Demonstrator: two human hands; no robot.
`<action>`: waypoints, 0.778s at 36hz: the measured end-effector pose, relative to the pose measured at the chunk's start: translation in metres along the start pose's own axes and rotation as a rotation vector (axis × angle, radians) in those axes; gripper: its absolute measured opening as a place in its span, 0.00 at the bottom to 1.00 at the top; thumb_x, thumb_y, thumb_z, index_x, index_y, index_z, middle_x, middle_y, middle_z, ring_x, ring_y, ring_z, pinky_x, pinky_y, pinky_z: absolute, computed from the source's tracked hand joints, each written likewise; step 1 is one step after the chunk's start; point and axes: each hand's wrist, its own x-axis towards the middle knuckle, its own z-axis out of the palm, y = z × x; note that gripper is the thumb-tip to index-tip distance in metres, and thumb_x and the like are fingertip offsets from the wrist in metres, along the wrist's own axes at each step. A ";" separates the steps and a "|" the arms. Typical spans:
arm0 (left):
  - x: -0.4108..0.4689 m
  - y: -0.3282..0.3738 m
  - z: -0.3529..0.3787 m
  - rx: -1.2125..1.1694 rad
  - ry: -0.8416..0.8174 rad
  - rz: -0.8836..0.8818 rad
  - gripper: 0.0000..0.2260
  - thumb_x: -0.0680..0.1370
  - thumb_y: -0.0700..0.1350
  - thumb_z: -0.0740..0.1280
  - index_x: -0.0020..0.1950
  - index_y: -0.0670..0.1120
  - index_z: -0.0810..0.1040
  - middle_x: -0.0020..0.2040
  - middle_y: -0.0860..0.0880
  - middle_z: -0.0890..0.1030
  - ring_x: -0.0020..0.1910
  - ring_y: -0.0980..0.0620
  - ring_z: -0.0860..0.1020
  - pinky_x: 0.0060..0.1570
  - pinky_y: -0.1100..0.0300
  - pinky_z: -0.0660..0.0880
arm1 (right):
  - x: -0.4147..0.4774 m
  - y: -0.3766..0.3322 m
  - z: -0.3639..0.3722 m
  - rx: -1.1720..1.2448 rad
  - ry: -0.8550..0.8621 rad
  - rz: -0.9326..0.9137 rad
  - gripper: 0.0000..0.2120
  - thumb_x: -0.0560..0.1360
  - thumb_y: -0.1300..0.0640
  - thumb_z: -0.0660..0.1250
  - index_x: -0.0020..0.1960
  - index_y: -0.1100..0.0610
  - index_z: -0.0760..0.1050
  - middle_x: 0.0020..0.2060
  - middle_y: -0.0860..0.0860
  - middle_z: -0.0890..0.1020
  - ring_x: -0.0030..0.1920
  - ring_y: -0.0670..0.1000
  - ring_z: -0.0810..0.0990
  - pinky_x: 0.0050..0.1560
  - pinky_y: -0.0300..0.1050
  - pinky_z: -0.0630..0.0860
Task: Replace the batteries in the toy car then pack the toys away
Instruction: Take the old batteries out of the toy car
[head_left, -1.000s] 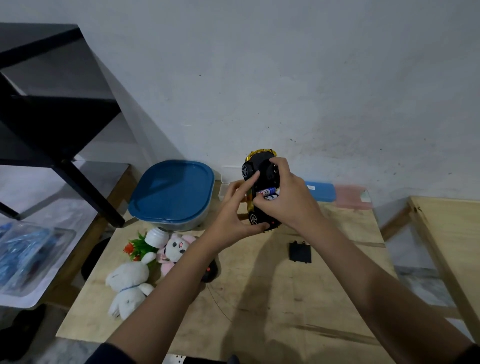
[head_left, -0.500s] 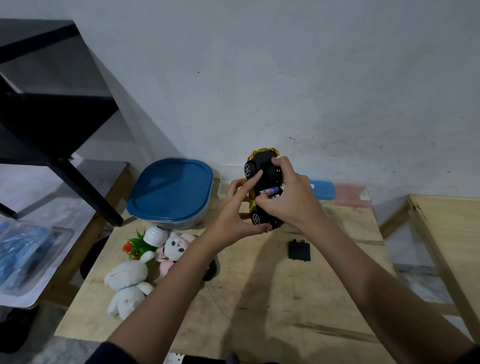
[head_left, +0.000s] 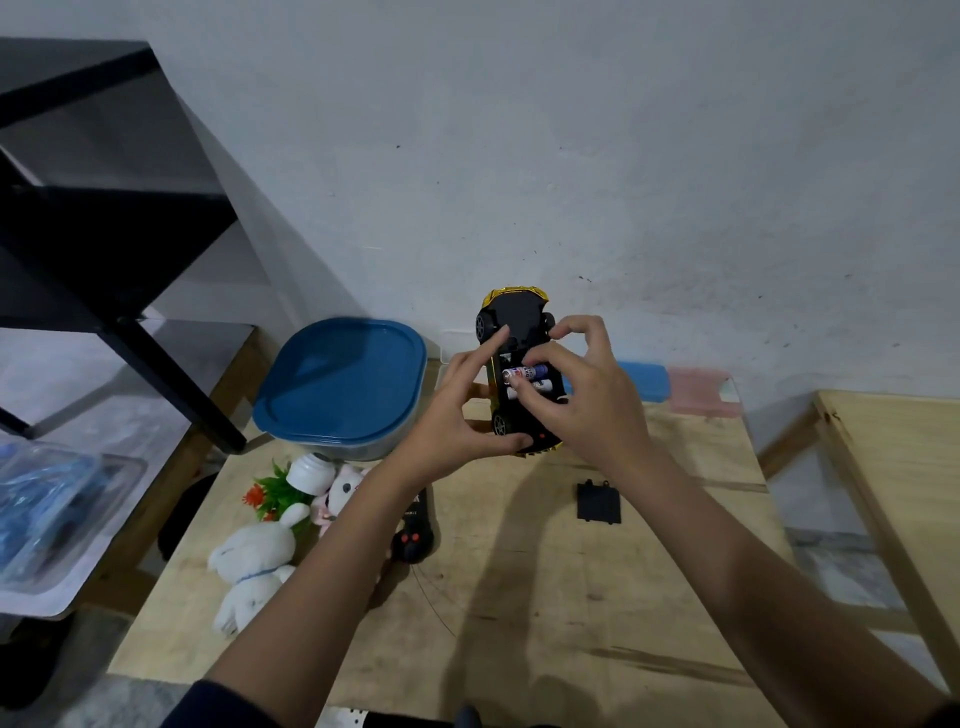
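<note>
One toy car (head_left: 514, 332) up in the air above the worktop (head_left: 545, 597), belly towards the camera, gold trim showing at both ends; the left hand (head_left: 457, 415) is curled around the car's near end and left side, thumb under the bumper, forefinger stretched up along the chassis; the right hand (head_left: 587, 395) is bent over the open bay, its fingertips (head_left: 519, 387) pinching down on the batteries (head_left: 524, 379); two batteries can be counted there, one with a blue and red label and a white one just below it, both lying crosswise in the bay; below the car, to its right, one black battery cover (head_left: 599, 501) lies flat on the wood; below the car, to its left, one black remote (head_left: 414, 540), partly behind the left forearm; further left of the car, two plush toys, a white one (head_left: 254, 566) and a pink one (head_left: 340, 491), one small fake plant (head_left: 283, 488) in a white pot, and one blue-lidded tub (head_left: 340, 384); compared with half a second ago the right forefinger has lifted off the chassis into an arch, and the fingertips have slid lower onto the white battery
</note>
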 end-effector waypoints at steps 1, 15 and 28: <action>0.000 0.000 -0.001 -0.007 -0.006 0.000 0.45 0.66 0.42 0.79 0.73 0.66 0.57 0.68 0.56 0.63 0.59 0.56 0.74 0.56 0.54 0.78 | 0.000 0.001 -0.001 -0.002 -0.017 -0.033 0.08 0.72 0.49 0.69 0.47 0.51 0.78 0.55 0.50 0.71 0.27 0.47 0.71 0.26 0.39 0.69; -0.002 -0.002 -0.002 -0.076 -0.020 -0.018 0.45 0.66 0.41 0.79 0.73 0.66 0.58 0.70 0.54 0.64 0.61 0.50 0.74 0.57 0.51 0.77 | 0.005 0.014 0.001 0.183 -0.043 -0.100 0.10 0.76 0.51 0.63 0.53 0.52 0.79 0.48 0.42 0.74 0.42 0.43 0.75 0.37 0.39 0.72; -0.003 -0.001 -0.005 -0.135 0.026 -0.022 0.45 0.66 0.39 0.78 0.71 0.68 0.58 0.71 0.54 0.63 0.58 0.52 0.76 0.50 0.60 0.78 | 0.009 0.003 -0.014 0.807 0.069 0.508 0.10 0.79 0.61 0.54 0.52 0.55 0.74 0.26 0.51 0.70 0.22 0.43 0.62 0.21 0.33 0.59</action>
